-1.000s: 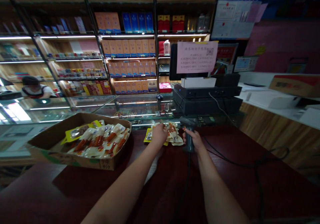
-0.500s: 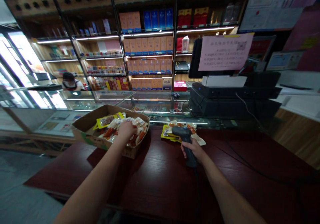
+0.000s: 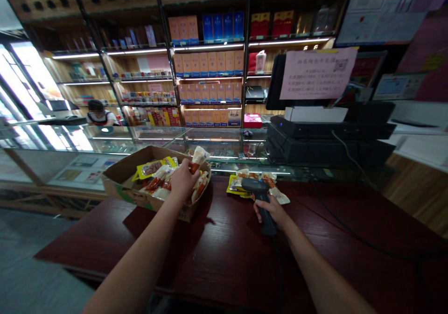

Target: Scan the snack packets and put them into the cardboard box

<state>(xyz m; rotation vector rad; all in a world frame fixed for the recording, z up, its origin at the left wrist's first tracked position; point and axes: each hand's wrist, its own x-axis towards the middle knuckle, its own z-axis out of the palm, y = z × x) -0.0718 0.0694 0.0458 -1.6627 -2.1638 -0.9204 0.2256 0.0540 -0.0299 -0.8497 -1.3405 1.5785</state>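
My left hand (image 3: pixel 184 179) is closed on a packaged sausage (image 3: pixel 199 157), whose whitish wrapper end sticks up past my fingers. It is above the right part of a cardboard box (image 3: pixel 131 195) that holds several more wrapped sausages (image 3: pixel 157 183) and yellow packets (image 3: pixel 150 168). My right hand (image 3: pixel 275 211) grips the handle of a dark barcode scanner (image 3: pixel 261 192), its head pointing left. Just behind the scanner lies a small pile of packaged snacks (image 3: pixel 280 194), with a yellow packet (image 3: pixel 236 186) at its left; the scanner hides part of it.
The dark red wooden table (image 3: pixel 217 258) carries the box and pile. Behind it stand a glass display counter (image 3: pixel 224 151) and, at right, a monitor with a pink notice (image 3: pixel 315 76) above black machines (image 3: pixel 325 141). The scanner's cable (image 3: pixel 280 267) trails toward me. Another person (image 3: pixel 100 113) is far left.
My left hand has lifted out of the box slightly and to the right, bringing up a packaged sausage. My right hand and the scanner stay nearly where they were.
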